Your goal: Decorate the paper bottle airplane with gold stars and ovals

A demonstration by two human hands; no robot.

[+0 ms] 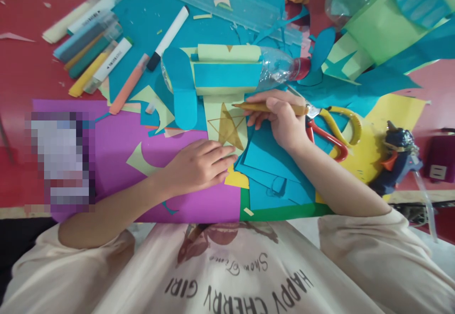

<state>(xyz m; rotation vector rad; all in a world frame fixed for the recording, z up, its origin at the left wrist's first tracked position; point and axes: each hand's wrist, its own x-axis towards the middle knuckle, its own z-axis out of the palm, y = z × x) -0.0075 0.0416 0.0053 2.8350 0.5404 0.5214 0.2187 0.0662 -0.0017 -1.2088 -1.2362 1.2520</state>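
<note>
My right hand (284,117) is closed around a brown marker (270,108), its tip pointing left over a pale green paper strip (213,110). A star (229,126) is drawn on that strip in brown, part coloured in and part only outlined. My left hand (201,167) lies flat, fingers stretched to the right, the fingertips at the strip's lower edge. Just above, a clear plastic bottle (277,67) with a red cap lies on its side, wrapped in pale green and blue paper. A blue paper piece with rounded ends (180,88) sits at its left end.
Several markers (88,43) lie at the upper left, and a black-capped one (168,36) lies nearer the bottle. Scissors (334,129) with red and yellow handles and a dark blue glue gun (398,157) are on the right. Purple paper (117,148) and scraps cover the table.
</note>
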